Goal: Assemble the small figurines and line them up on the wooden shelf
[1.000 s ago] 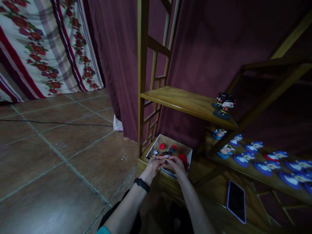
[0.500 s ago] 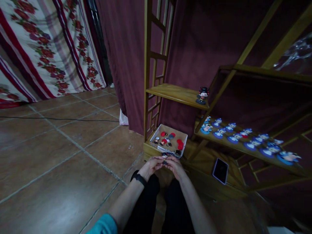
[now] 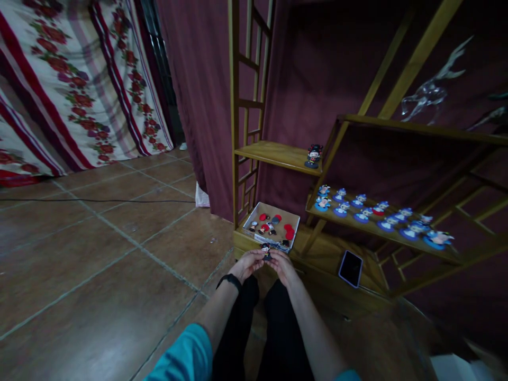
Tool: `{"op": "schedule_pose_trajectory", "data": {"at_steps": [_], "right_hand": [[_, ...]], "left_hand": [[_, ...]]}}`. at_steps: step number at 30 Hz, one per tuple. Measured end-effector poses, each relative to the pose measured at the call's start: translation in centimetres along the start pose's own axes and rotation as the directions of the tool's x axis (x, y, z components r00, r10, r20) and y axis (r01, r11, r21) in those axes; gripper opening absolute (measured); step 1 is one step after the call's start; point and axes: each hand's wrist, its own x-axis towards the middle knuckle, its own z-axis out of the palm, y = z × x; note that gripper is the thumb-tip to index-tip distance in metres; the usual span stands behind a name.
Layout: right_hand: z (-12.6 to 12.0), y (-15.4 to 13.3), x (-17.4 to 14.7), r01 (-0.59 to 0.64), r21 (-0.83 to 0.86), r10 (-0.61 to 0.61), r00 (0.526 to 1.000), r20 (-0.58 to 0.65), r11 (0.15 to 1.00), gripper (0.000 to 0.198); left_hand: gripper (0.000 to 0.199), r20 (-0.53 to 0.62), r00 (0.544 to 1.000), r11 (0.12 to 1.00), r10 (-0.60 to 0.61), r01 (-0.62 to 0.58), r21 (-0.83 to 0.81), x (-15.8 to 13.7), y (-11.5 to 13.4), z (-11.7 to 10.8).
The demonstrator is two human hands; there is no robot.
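Note:
A small dark-haired figurine [image 3: 265, 251] stands upright between my two hands, just in front of the cardboard box. My left hand [image 3: 252, 263], below a black wristband, closes on its left side. From the other side my right hand [image 3: 281, 264] pinches it too. In the shallow box [image 3: 257, 238] lie several small figurines and red and dark round pieces. A similar dark-haired figurine [image 3: 313, 155] on a dark round base stands at the right end of the small upper shelf [image 3: 278, 153].
Rows of blue and white figurines [image 3: 364, 214] fill the shelf on the right. A tablet or phone [image 3: 351, 268] lies on the lower board. Above, a clear glass deer [image 3: 428, 95] stands on a higher shelf. A black cable [image 3: 119, 200] crosses the tiled floor.
The view has turned a little to the right, bringing the glass deer fully into sight. Both hands still hold the figurine in front of the box.

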Motion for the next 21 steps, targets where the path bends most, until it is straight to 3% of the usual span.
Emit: {"op": "schedule_pose_trajectory", "data": {"at_steps": [9,15,21], "right_hand": [[0.1,0.3,0.0,0.078,0.019,-0.078,0.996,0.033,0.997,0.024],[0.2,0.4,0.4,0.098,-0.010,-0.097,0.994,0.040,0.995,0.026],[0.1,0.6,0.9,0.104,-0.072,-0.105,0.994,-0.008,0.992,0.031]], "left_hand": [[0.013,0.053,0.998,0.999,0.041,-0.043,0.023,-0.5,0.3,-0.3],[0.027,0.076,0.997,0.992,0.031,-0.040,0.120,-0.6,0.7,-0.3],[0.032,0.084,0.992,0.985,0.092,-0.103,0.140,-0.2,0.3,-0.2]]}}
